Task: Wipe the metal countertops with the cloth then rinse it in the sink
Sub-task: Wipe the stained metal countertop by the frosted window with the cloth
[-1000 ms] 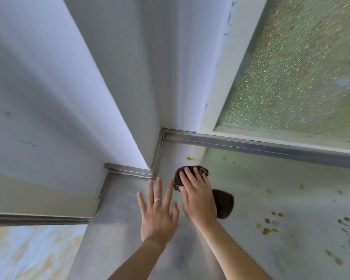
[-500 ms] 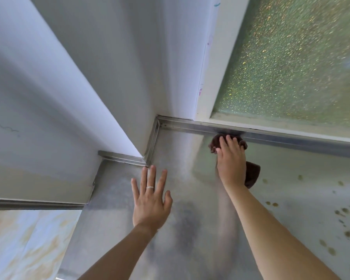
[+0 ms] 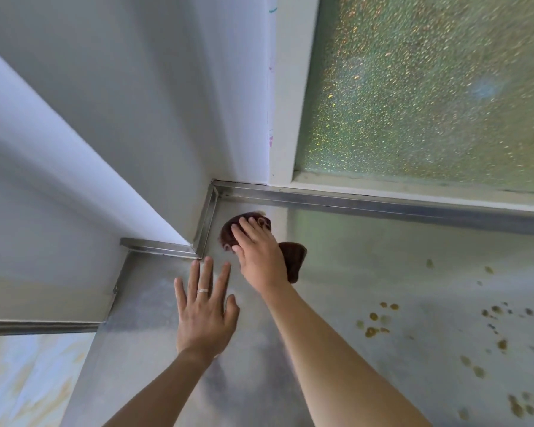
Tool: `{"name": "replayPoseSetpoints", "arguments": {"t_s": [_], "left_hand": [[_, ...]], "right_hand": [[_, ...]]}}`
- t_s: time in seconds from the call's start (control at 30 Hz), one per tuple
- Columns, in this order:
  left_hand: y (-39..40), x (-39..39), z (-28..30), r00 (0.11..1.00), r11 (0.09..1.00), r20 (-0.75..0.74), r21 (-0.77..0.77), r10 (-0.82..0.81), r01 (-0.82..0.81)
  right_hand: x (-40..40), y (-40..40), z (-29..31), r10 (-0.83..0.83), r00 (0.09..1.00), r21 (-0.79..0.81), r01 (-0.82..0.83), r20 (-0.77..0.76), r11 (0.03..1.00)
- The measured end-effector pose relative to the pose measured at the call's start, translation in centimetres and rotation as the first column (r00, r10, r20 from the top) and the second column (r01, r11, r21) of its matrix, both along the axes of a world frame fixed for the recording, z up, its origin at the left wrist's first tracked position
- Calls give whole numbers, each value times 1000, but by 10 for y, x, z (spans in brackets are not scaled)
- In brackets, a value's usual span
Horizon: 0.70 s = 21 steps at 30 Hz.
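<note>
Pressing down on a dark brown cloth point(image 3: 292, 257), the person's right hand point(image 3: 261, 257) is working close to the inner corner of the metal counter point(image 3: 383, 257), just beside the raised steel edging point(image 3: 205, 221) where the white wall point(image 3: 136, 118) juts out. Its fingers point(image 3: 247, 226) are lying spread and flat over the cloth, pinning it to the metal rather than clenching it; part of the cloth is sticking out to the right of the palm. The left hand point(image 3: 205, 315) is resting on the counter nearby with fingers released and splayed, holding nothing, a ring showing on one finger.

What looks likely to go wrong is the cloth bunching against the edging, so that the seam in the corner is getting skipped. Another risk is that the brownish spots point(image 3: 373, 322) scattered well apart to the right are only getting smeared if the cloth is already dirty. The bracing left palm may also be leaving marks on the freshly wiped metal.

No container is showing anywhere here; the sink is out of view, so rinsing looks some way off. Behind the counter a frosted window point(image 3: 429, 87) is standing in its white frame.
</note>
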<state>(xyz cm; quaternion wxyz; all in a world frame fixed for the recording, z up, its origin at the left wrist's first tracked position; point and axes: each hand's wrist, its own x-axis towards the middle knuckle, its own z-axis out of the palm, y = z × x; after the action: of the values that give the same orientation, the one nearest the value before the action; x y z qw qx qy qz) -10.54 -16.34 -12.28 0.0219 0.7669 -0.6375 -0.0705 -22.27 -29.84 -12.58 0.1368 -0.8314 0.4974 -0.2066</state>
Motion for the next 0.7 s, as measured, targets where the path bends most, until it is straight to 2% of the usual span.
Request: {"name": "replayPoseSetpoints", "arguments": {"t_s": [0.03,0.1,0.27,0.4,0.47,0.57,0.63,0.7], "left_hand": [[0,0,1,1000,1000,-9,-3,6,-6],[0,-1,1,999,1000,-31,-17,17,-18],[0,-2,0,999,999,-44,-28,32,-33],[-2,-5,2,997,998,-65,-36,51,-53],[-3,-5,3,996,998,-70,-35,48,-51],[-2,-6,6,995,998,-84,-38,47,-50],[0,-7,6,993,997,-111,-55,49,-55],[1,-6,6,987,996,-154,-69,47,-59]], "right_hand": [[-23,-6,-4,-9,1000,-16,9,-20,1000],[-81,-17,-12,-152,985,-31,150,-76,988],[-223,-29,-15,-507,848,-64,504,-154,862],[-217,-29,-7,-621,778,29,626,-99,779],[-177,-15,-2,-551,834,28,552,-32,833],[-98,31,3,-247,969,32,246,20,969],[-57,61,9,-108,992,67,104,59,992],[-36,91,12,-54,997,104,48,54,993]]}}
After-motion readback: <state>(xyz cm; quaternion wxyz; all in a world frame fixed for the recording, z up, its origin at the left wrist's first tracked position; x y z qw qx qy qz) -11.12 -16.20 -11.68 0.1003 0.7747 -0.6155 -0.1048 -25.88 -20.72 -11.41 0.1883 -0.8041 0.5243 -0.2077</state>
